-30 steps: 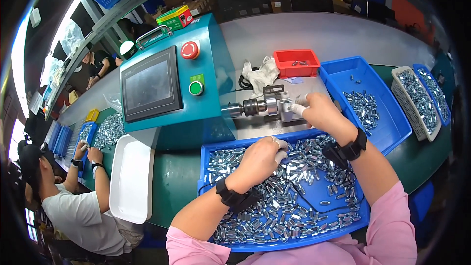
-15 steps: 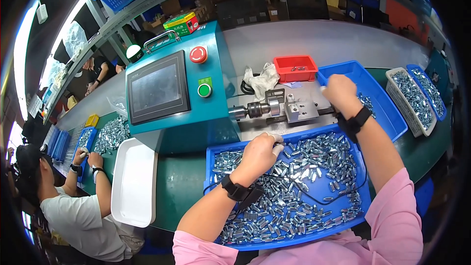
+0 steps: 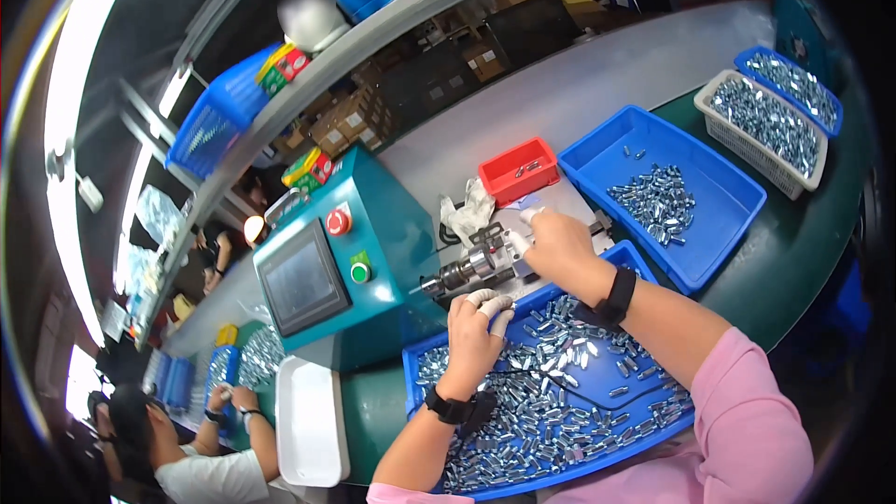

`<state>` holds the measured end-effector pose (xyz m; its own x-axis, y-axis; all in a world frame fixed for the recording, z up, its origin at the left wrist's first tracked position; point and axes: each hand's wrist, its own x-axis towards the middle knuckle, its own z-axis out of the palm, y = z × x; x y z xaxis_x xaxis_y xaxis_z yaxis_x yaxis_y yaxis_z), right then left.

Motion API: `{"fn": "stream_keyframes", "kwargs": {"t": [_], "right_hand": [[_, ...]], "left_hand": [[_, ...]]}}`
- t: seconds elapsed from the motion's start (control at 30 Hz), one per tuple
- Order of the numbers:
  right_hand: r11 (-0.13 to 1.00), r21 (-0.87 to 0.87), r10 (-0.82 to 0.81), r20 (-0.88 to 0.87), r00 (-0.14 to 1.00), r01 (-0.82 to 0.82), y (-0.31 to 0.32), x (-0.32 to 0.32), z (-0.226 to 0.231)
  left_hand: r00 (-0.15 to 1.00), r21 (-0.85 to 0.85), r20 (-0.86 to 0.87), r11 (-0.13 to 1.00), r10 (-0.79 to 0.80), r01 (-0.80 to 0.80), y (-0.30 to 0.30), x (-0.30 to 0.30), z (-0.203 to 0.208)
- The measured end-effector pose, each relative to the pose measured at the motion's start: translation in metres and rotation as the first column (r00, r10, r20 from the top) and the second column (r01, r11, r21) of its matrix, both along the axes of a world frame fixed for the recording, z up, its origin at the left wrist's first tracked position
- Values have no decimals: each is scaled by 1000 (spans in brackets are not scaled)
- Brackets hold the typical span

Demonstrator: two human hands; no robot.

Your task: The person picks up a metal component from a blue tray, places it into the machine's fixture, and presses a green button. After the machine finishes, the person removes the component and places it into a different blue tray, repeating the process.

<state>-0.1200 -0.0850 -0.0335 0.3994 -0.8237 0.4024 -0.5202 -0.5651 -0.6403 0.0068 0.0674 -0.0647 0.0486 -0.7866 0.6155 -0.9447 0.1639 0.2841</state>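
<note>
My left hand (image 3: 476, 341) is over the near blue tray (image 3: 551, 483), at its far edge. Its covered fingers are bent together in a pinch; whatever they hold is hidden. Many small shiny metal cylinders (image 3: 523, 420) fill that tray, with a thin black cable across them. My right hand (image 3: 565, 252) reaches over the machine's clamping fixture (image 3: 521, 268). Its covered thumb and forefinger are stretched out with the tips apart, and I see nothing between them. The metal chuck (image 3: 457, 275) of the teal machine (image 3: 373, 224) points toward this fixture.
Right of the fixture stands a blue bin (image 3: 737, 243) with a pile of cylinders. Beyond it are a full white basket (image 3: 793, 182) and another blue tray (image 3: 831, 112). A red box (image 3: 495, 189) and white gloves (image 3: 467, 215) lie behind the fixture. A white tray (image 3: 287, 429) and a co-worker (image 3: 215, 476) are leftward.
My right hand has moved left from the blue bin's near-left edge to the fixture, its fingers now stretched out. My left hand stays by the tray's far edge. The whole view has tilted.
</note>
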Motion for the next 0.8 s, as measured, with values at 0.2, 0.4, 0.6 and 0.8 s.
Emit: {"fn": "stream_keyframes", "kwargs": {"t": [0.2,0.4,0.6,0.8], "right_hand": [[991,-79,113,125,986,-104,0,-12,-12],[993,4,116,193,974,-119,-12,-10,-18],[984,59,153,206,967,-168,-20,-6,-20],[898,285,325,86,942,-335,-11,-7,-19]], "left_hand": [[982,-13,131,991,133,-132,-42,-4,37],[959,69,151,965,242,-254,-78,7,31],[905,81,355,957,233,-278,-85,4,48],[992,366,-4,923,127,-117,-37,-21,28]]}}
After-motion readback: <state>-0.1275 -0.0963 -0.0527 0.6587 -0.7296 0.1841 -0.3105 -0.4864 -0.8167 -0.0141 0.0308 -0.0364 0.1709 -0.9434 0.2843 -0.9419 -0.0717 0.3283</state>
